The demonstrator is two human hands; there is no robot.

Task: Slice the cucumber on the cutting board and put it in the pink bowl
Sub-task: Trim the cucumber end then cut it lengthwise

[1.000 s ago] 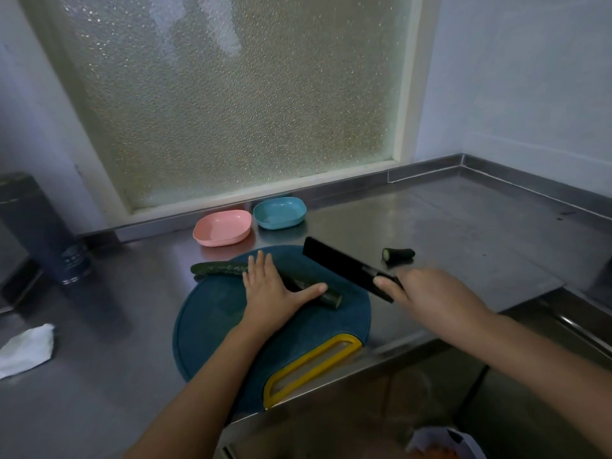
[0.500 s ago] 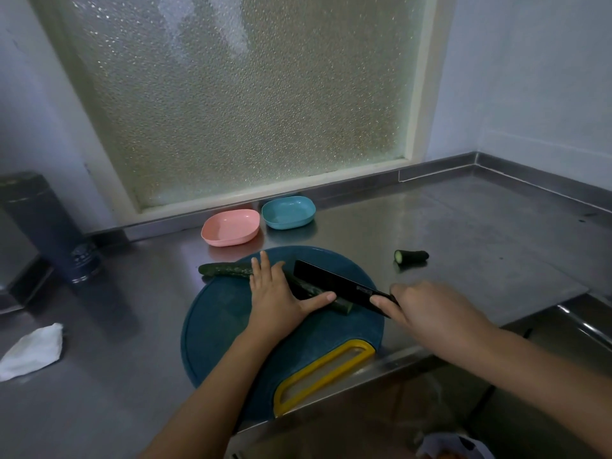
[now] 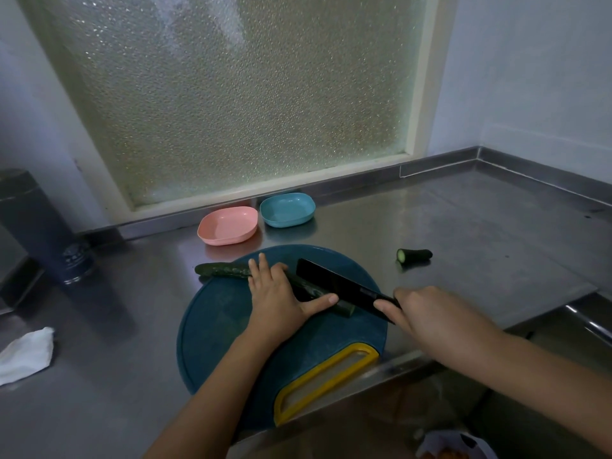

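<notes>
One cucumber (image 3: 222,270) lies across the round cutting board (image 3: 215,326), pressed under the flat, straight-fingered left hand (image 3: 278,299). The right hand (image 3: 427,313) grips one black knife (image 3: 334,283) on it. Behind sit one pink bowl (image 3: 228,226) and one blue bowl (image 3: 287,210); one cucumber stub (image 3: 414,255) lies apart.

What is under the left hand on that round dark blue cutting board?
A long dark green cucumber lies under the left hand, with both ends showing past it. The hand covers its middle, so that stretch cannot be seen.
</notes>
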